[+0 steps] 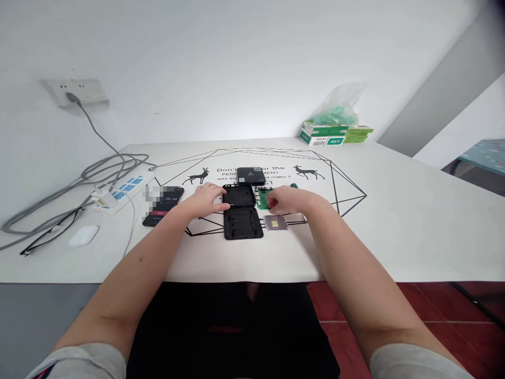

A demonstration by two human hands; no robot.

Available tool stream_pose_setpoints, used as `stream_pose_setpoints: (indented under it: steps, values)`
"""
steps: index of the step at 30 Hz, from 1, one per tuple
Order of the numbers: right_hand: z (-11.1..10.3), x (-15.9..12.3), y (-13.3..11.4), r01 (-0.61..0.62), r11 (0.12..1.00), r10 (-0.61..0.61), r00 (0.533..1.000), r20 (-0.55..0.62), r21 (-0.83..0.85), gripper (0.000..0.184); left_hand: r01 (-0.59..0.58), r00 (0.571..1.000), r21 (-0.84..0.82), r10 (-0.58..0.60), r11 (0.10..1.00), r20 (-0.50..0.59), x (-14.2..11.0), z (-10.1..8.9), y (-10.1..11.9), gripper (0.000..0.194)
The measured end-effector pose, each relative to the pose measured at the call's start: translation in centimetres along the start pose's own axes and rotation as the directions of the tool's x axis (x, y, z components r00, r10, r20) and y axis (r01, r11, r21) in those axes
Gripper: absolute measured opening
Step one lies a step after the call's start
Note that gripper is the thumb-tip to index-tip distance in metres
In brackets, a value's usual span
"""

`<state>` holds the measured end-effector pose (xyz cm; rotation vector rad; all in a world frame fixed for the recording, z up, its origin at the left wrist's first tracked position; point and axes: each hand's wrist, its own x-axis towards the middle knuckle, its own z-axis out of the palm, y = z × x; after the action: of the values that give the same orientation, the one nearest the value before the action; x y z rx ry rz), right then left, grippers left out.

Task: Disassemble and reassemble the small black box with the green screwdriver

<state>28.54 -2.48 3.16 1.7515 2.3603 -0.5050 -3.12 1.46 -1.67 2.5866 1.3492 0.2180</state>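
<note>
The left hand (207, 200) is at the left edge of a black plastic rectangular shell with raised side walls (239, 196), its thumb and forefinger spread apart; how hard they press cannot be told. The right hand (290, 200) is over the right part of a green circuit board with small metal connectors (261, 199), its fingers drawn in narrow; whether they pinch the board or a small part on it cannot be told.

The board lies flat to the right of the shell, outside it, with its connector side near the shell's wall. Below the shell, on the near side, lies a 2nd piece, a black rectangular plastic cover with a recessed inner face (243, 223). To its right is a thin silver metal plate (283, 222) bearing 1 yellowish square patch (275, 223). A flat black box with small labels (250, 176) sits just beyond the shell, and a dark green object (294, 185) is partly hidden behind the right hand. All of this is on a white table (394, 210) with printed lines and 2 deer.

The step in hand appears to be work at the board, with the left hand steadying the shell. Moving the board from here would call for a light hold on its edges, clear of the connectors, and a steady shell.
</note>
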Motion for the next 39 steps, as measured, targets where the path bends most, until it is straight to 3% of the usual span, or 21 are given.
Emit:
stream_pose_setpoints:
  steps: [7,10,13,16,22,25,27,33,39]
  values:
    - [0.2,0.3,0.1,0.061,0.998,-0.060,0.996,-0.058,0.003,0.014,0.030,1.000,0.003,-0.030,1.000,0.010,-0.2,-0.3,0.4,0.071]
    - [-0.3,0.1,0.7,0.125,0.992,-0.118,0.967,-0.224,0.018,0.009,0.066,0.998,0.005,-0.066,0.998,0.015,-0.4,-0.5,0.7,0.074]
    - [-0.8,-0.2,1.4,0.153,0.981,-0.100,0.927,-0.361,0.121,0.006,0.082,0.996,0.004,-0.082,0.997,0.020,-0.5,-0.6,0.9,0.075]
    - [-0.8,-0.4,1.5,0.140,0.955,-0.038,0.932,-0.362,0.261,0.006,0.056,0.998,0.002,-0.056,0.998,0.028,-0.4,-0.4,0.7,0.072]
    - [1.2,0.4,-1.4,0.392,0.872,-0.221,0.850,-0.479,0.293,0.010,0.051,0.999,-0.005,-0.051,0.999,0.001,-0.2,-0.1,0.3,0.079]
    - [2.6,1.0,-3.4,0.453,0.869,-0.319,0.819,-0.477,0.197,0.013,0.054,0.999,0.006,-0.054,0.999,0.010,-0.1,-0.1,0.4,0.078]
    - [3.2,1.2,-4.4,0.445,0.883,-0.340,0.825,-0.451,0.150,0.014,0.067,0.998,0.010,-0.067,0.998,0.009,-0.1,-0.2,0.5,0.078]
    - [4.0,1.8,-5.7,0.363,0.928,-0.299,0.859,-0.416,0.082,0.014,0.086,0.996,-0.019,-0.086,0.996,-0.001,0.0,0.0,0.2,0.079]
    - [4.7,2.7,-6.3,0.338,0.940,-0.287,0.860,-0.421,0.049,0.016,0.102,0.995,-0.051,-0.102,0.993,0.002,0.2,0.1,0.0,0.080]
